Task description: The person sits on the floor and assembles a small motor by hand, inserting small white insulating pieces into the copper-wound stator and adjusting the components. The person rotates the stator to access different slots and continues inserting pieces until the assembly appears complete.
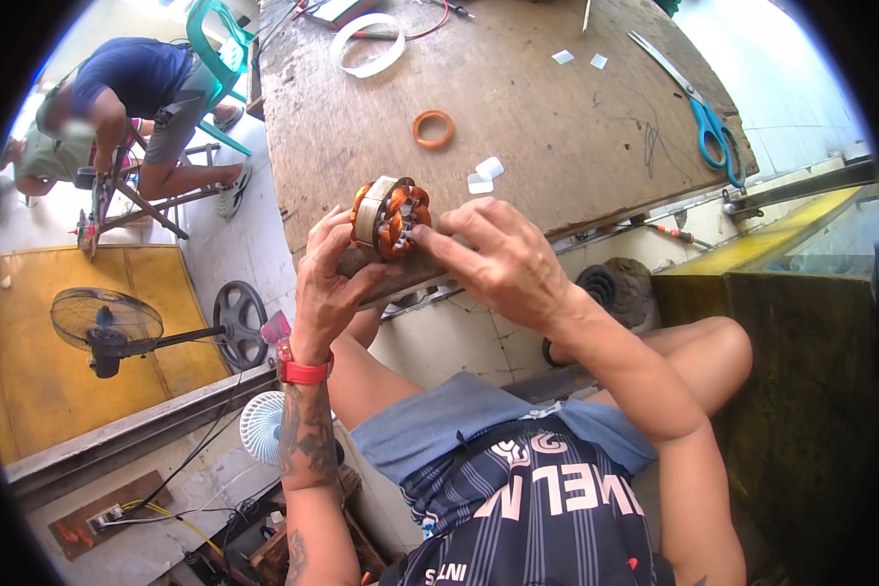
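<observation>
A motor stator [389, 217] with orange copper windings and a pale metal core is held on its edge at the near edge of the wooden table. My left hand [334, 269], with a red watch on the wrist, is wrapped round its left and lower side. The fingertips of my right hand [503, 259] press at the stator's right face, among the coils. Those fingers are bent and drawn together; whether a small piece sits between them is hidden. Just beyond my right hand lie small white slips [484, 176]. Farther back is a loose copper coil ring [433, 129].
On the wooden table [557, 137] are a white ring [366, 45], blue-handled scissors [715, 137], small white squares [564, 58] and test leads at the back. A standing fan [105, 327] and a bent-over person [132, 83] are at left. A yellow-topped cabinet [781, 244] stands right.
</observation>
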`<action>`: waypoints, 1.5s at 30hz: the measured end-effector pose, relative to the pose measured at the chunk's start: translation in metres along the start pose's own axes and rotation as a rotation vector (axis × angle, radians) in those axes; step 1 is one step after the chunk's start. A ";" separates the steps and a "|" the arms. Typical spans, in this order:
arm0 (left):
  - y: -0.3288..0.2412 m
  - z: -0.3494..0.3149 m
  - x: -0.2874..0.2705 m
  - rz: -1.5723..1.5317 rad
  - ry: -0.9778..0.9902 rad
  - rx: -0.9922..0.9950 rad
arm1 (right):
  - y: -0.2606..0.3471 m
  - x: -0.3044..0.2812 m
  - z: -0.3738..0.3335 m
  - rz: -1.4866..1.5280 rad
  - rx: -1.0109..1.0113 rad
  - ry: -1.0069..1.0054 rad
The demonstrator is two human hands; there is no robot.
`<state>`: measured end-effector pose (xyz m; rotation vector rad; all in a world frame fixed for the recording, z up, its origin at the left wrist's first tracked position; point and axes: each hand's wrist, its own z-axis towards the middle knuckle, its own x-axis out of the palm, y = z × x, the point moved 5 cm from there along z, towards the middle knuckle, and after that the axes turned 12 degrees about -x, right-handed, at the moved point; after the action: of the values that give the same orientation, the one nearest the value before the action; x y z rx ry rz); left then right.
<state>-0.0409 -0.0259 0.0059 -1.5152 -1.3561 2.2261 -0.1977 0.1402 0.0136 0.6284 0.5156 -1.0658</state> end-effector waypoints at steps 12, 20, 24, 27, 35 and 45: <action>-0.012 -0.002 -0.001 0.051 -0.025 -0.028 | 0.002 0.005 0.011 0.066 0.015 0.077; -0.017 -0.024 -0.023 0.326 -0.198 -0.073 | -0.001 -0.038 -0.029 0.414 0.493 -0.160; -0.020 -0.020 -0.026 0.339 -0.204 -0.059 | 0.029 -0.023 -0.025 0.412 0.386 -0.084; -0.035 -0.038 -0.024 0.324 -0.242 -0.035 | 0.046 -0.012 -0.021 0.386 0.314 -0.117; -0.062 -0.100 0.003 0.031 -0.172 -0.081 | 0.070 -0.006 -0.023 0.409 0.163 -0.189; -0.010 0.021 -0.025 -0.225 -0.134 -0.034 | -0.025 -0.035 0.007 0.270 0.348 -0.357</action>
<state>-0.0488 -0.0457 0.0319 -1.1738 -1.5246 2.2054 -0.2340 0.1495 0.0364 0.7672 -0.0688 -0.9873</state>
